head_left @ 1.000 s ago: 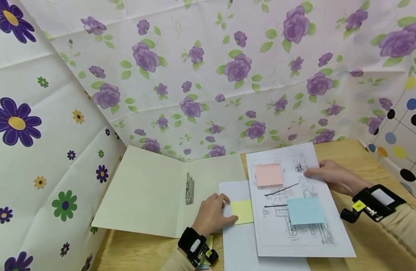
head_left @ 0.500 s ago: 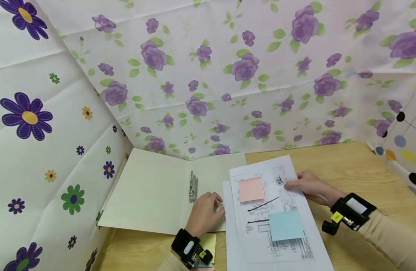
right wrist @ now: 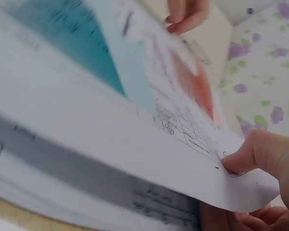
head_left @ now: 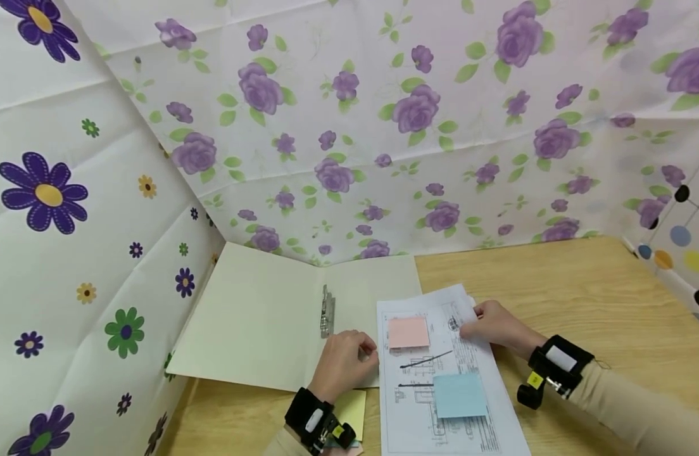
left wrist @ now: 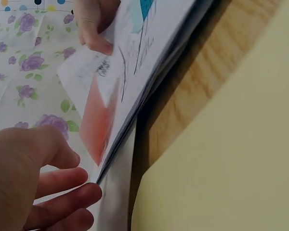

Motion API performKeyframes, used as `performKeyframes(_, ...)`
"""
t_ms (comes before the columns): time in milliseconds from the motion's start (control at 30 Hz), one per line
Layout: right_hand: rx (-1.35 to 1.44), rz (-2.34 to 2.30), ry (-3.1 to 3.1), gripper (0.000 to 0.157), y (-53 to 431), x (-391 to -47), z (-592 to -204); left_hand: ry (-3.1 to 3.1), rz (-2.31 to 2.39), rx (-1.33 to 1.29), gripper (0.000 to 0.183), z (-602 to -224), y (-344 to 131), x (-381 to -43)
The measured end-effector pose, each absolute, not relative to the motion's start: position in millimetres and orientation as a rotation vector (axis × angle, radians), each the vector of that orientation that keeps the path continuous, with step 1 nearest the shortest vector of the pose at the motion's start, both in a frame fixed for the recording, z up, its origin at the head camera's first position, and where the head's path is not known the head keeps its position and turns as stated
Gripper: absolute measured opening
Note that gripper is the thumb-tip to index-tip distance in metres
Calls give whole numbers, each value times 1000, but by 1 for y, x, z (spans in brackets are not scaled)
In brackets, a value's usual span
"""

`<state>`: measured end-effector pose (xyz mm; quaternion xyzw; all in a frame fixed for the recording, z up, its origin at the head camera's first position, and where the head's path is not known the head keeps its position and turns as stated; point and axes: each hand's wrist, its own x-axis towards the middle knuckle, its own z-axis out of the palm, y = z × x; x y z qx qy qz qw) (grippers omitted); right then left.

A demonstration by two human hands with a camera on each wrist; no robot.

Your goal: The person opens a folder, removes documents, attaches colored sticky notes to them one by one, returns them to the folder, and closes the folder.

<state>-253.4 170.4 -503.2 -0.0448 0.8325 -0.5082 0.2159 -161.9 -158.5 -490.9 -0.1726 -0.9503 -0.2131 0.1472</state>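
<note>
My right hand (head_left: 500, 328) pinches the upper right edge of a stack of printed drawing sheets (head_left: 418, 411), thumb on top and fingers beneath. The right wrist view shows the held sheet (right wrist: 183, 168) bowed over other pages. A pink sticky note (head_left: 408, 332) and a blue sticky note (head_left: 460, 396) lie on the top drawing. My left hand (head_left: 344, 364) is at the stack's left edge, its fingers loosely bent. In the left wrist view its fingertips (left wrist: 92, 191) meet the paper edge, with nothing between thumb and fingers.
An open cream folder (head_left: 252, 316) with a metal clip (head_left: 327, 311) lies left of the papers, partly under my left hand. Yellow sticky notes (head_left: 352, 411) and other coloured ones sit below my left wrist. Flowered sheeting (head_left: 338, 126) walls the wooden table (head_left: 566, 285) at the back.
My right hand has brought the drawing sheets left and down over the white papers, covering them. My left hand has drawn back from the yellow note on those papers, which is now covered.
</note>
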Motion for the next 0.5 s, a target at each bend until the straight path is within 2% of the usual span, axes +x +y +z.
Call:
performKeyframes(233, -188, -1360, 2450, 34, 165, -251, -499, -2768, -665, -547, 6, -489, -154, -160)
performKeyframes(433, -303, -1188, 2633, 20, 168, -247, -495, -2833, -660, -587, 9, -490, -151, -160)
performKeyframes(500, -355, -1117, 2696, 24, 169, -245, -497, -2846, -653, -589, 10, -491, -151, -160)
